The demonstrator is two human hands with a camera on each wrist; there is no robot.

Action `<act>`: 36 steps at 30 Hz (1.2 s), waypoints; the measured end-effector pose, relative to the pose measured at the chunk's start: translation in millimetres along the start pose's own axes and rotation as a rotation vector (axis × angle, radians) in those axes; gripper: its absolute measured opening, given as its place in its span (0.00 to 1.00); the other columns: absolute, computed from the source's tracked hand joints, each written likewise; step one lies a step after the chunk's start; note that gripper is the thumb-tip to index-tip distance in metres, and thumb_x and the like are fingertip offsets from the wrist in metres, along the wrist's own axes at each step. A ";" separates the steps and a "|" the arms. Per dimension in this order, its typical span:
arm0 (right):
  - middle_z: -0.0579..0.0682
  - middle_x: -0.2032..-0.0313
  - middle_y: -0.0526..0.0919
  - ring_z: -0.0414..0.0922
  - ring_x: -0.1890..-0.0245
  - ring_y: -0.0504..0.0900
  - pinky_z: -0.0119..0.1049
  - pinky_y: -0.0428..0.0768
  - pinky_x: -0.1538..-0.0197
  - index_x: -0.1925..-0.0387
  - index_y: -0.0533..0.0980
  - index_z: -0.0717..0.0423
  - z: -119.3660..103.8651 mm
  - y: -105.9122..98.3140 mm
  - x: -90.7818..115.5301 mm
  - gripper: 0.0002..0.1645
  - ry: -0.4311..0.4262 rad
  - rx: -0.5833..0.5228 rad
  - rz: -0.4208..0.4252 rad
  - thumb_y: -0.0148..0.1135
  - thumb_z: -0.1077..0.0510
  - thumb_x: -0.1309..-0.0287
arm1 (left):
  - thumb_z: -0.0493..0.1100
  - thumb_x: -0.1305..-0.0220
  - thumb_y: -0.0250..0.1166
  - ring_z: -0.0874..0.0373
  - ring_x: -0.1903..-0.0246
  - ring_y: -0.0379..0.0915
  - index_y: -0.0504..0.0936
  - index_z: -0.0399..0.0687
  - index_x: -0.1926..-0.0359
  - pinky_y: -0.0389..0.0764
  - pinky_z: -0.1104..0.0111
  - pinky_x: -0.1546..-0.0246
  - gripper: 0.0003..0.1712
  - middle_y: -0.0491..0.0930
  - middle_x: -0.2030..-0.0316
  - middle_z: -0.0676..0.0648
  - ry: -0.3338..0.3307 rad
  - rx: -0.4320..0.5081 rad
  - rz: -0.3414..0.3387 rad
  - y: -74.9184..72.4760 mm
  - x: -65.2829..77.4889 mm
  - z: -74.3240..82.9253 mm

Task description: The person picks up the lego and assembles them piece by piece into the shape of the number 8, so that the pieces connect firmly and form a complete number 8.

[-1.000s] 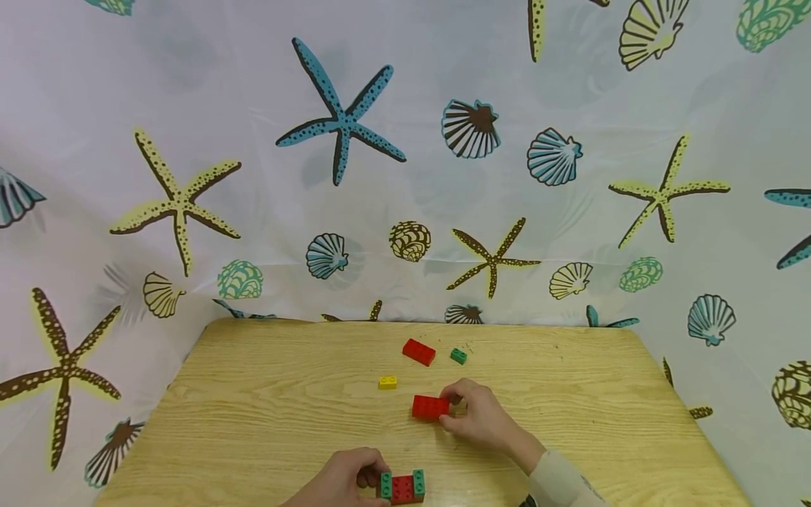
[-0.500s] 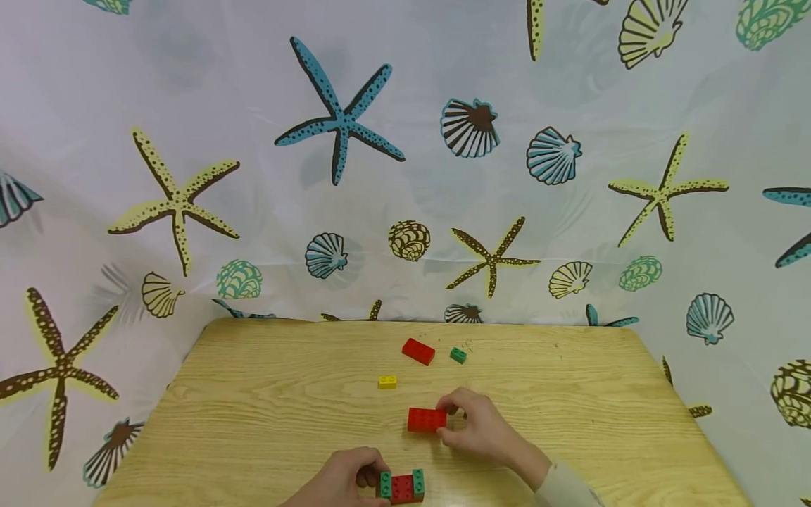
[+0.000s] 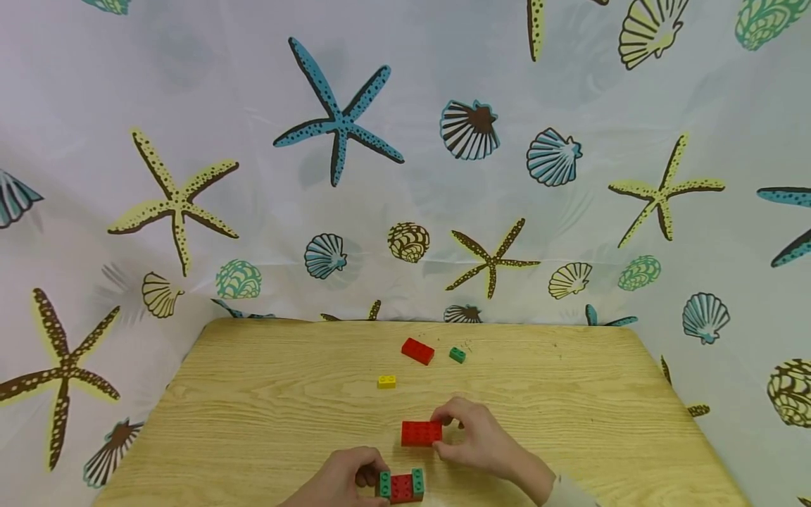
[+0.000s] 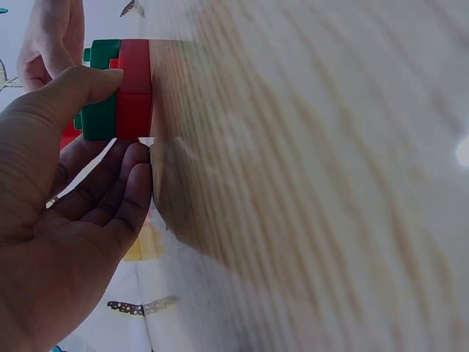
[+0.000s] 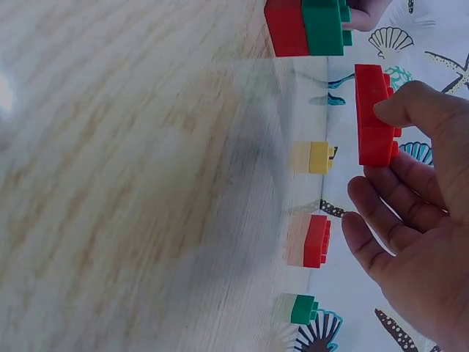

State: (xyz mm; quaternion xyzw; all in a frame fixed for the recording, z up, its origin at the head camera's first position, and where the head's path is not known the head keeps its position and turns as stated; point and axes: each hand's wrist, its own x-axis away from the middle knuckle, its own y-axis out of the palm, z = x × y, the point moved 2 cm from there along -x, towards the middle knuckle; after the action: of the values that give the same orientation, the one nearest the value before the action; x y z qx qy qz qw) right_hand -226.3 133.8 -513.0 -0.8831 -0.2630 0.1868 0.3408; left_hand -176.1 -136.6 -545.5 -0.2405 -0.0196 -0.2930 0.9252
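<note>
My left hand [image 3: 345, 479] holds a small block build at the table's near edge, thumb on one side and fingers on the other. That build is a red block [image 3: 402, 487] with a green block [image 3: 418, 483] on its right end and another green block [image 3: 385, 484] on its left. In my right hand [image 3: 472, 438], thumb and fingers pinch the right end of a long red block [image 3: 418, 434], studs up. The right wrist view shows this red block [image 5: 372, 117] raised off the table, apart from the build.
Farther back on the wooden table [image 3: 266, 394] lie a yellow block [image 3: 386, 382], another red block [image 3: 418, 351] and a small green block [image 3: 457, 355]. A white curtain [image 3: 405, 176] printed with starfish and shells surrounds the table's back and sides.
My right hand has brought the long red block toward me and slightly left, closer to the build. The left hand and its build have stayed put.
</note>
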 end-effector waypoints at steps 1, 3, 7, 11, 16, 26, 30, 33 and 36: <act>0.39 0.55 0.84 0.48 0.54 0.83 0.39 0.83 0.50 0.51 0.83 0.45 -0.9 0.0 0.7 0.14 -0.003 -0.001 -0.001 0.74 0.54 0.38 | 0.46 0.40 0.80 0.62 0.65 0.77 0.86 0.52 0.55 0.78 0.72 0.63 0.15 0.84 0.63 0.55 0.004 -0.004 0.000 0.2 -0.1 0.5; 0.39 0.55 0.84 0.49 0.54 0.83 0.39 0.83 0.51 0.51 0.83 0.45 -2.5 -0.1 2.2 0.14 -0.014 -0.005 -0.002 0.73 0.55 0.38 | 0.46 0.40 0.80 0.63 0.65 0.77 0.86 0.52 0.55 0.78 0.72 0.63 0.15 0.84 0.63 0.55 0.009 -0.011 -0.002 0.8 -0.8 1.5; 0.39 0.55 0.84 0.50 0.53 0.83 0.40 0.83 0.50 0.50 0.83 0.44 -5.8 -0.8 5.1 0.15 -0.029 -0.025 -0.008 0.73 0.55 0.38 | 0.44 0.40 0.79 0.65 0.65 0.77 0.86 0.52 0.54 0.79 0.73 0.63 0.15 0.84 0.62 0.56 0.024 -0.027 0.000 1.4 -2.7 3.7; 0.39 0.55 0.85 0.51 0.53 0.83 0.39 0.83 0.50 0.50 0.83 0.44 -8.9 -0.6 7.1 0.16 -0.054 -0.040 -0.012 0.73 0.56 0.39 | 0.43 0.40 0.79 0.65 0.65 0.78 0.86 0.49 0.52 0.79 0.73 0.63 0.16 0.85 0.61 0.55 0.051 -0.030 0.008 1.4 -4.4 5.5; 0.39 0.54 0.85 0.51 0.53 0.82 0.38 0.82 0.50 0.49 0.82 0.44 -11.8 1.6 8.6 0.16 -0.063 -0.052 -0.031 0.73 0.56 0.39 | 0.43 0.40 0.78 0.64 0.64 0.78 0.86 0.46 0.50 0.79 0.73 0.63 0.18 0.85 0.61 0.52 0.088 -0.035 0.024 0.7 -7.3 6.8; 0.41 0.55 0.84 0.50 0.54 0.83 0.37 0.83 0.49 0.50 0.82 0.46 -14.0 11.5 13.0 0.15 -0.098 -0.108 -0.063 0.73 0.57 0.39 | 0.46 0.39 0.78 0.65 0.65 0.78 0.86 0.47 0.53 0.79 0.72 0.62 0.17 0.85 0.62 0.54 0.119 -0.066 0.052 0.6 -9.2 7.9; 0.42 0.55 0.84 0.50 0.54 0.83 0.37 0.83 0.49 0.50 0.82 0.46 -14.6 15.6 15.3 0.15 -0.113 -0.124 -0.082 0.73 0.57 0.38 | 0.46 0.39 0.78 0.66 0.64 0.79 0.86 0.48 0.53 0.80 0.72 0.62 0.16 0.85 0.62 0.54 0.131 -0.060 0.049 1.3 -8.9 7.7; 0.41 0.55 0.84 0.48 0.54 0.83 0.36 0.83 0.49 0.50 0.82 0.45 -14.4 17.5 16.0 0.15 -0.117 -0.127 -0.089 0.73 0.56 0.38 | 0.45 0.39 0.78 0.66 0.64 0.80 0.86 0.48 0.53 0.81 0.71 0.61 0.16 0.86 0.62 0.54 0.133 -0.048 0.048 1.9 -8.8 7.6; 0.41 0.55 0.84 0.47 0.54 0.83 0.36 0.83 0.48 0.50 0.82 0.45 -14.5 18.5 16.5 0.14 -0.122 -0.137 -0.092 0.73 0.56 0.37 | 0.45 0.40 0.79 0.66 0.64 0.79 0.86 0.49 0.53 0.81 0.72 0.61 0.16 0.85 0.62 0.54 0.128 -0.047 0.052 2.4 -9.0 7.5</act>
State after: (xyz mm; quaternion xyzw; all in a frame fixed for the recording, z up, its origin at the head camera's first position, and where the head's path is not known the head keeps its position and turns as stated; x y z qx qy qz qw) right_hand -199.6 124.6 -518.3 -0.8784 -0.3355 0.2059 0.2711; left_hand -181.5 -126.7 -541.5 -0.2433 0.0529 -0.2840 0.9259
